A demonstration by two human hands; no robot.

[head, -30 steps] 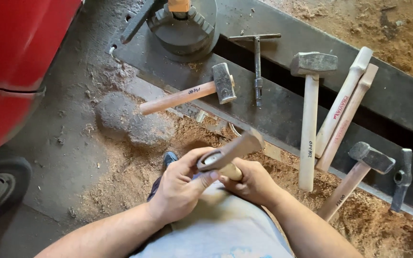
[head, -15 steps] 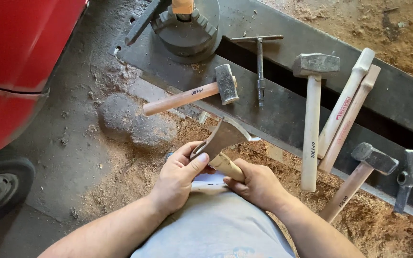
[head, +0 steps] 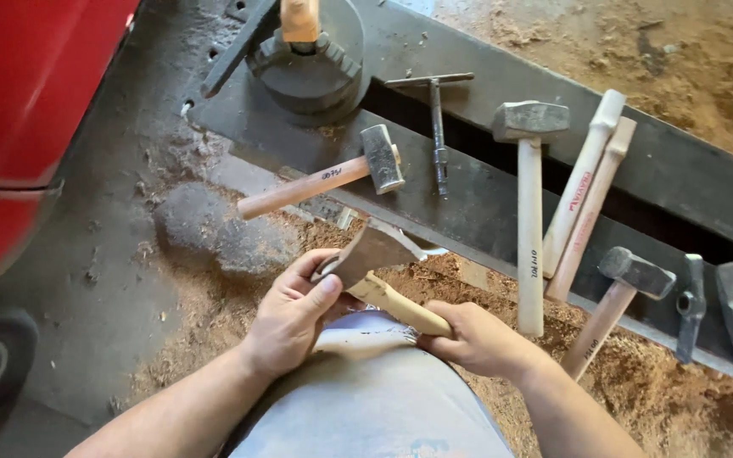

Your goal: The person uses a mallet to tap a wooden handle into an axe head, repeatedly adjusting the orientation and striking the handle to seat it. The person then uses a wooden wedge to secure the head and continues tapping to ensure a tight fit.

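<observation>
Hatchet (head: 375, 259) first: its grey head has swung up and over in the last second, from lying out to the right with the blade flat to standing blade-up just above the person's lap, and it sits lower and closer to the body now. Left hand (head: 290, 318) has moved with it, thumb now pressed against the cheek of the head and fingers curled under it, so that hand is closed on the metal. Right hand (head: 477, 339) keeps a full wrap round the pale wooden handle (head: 400, 305) near its lower end, fingers shut tight on it. To my eye the tool is being turned over for a look or a fit check, head against handle, not swung. Nothing else has stirred: on the dark steel bed (head: 485, 203) behind, the small hammer (head: 332, 178) lies crosswise, the T-shaped key (head: 436, 127) beside it, the long sledge (head: 529, 195) next to two bare handles (head: 587, 195), then another hammer (head: 621, 297) and two loose heads (head: 714, 305). Sawdust (head: 638, 390) covers the ground below.
</observation>
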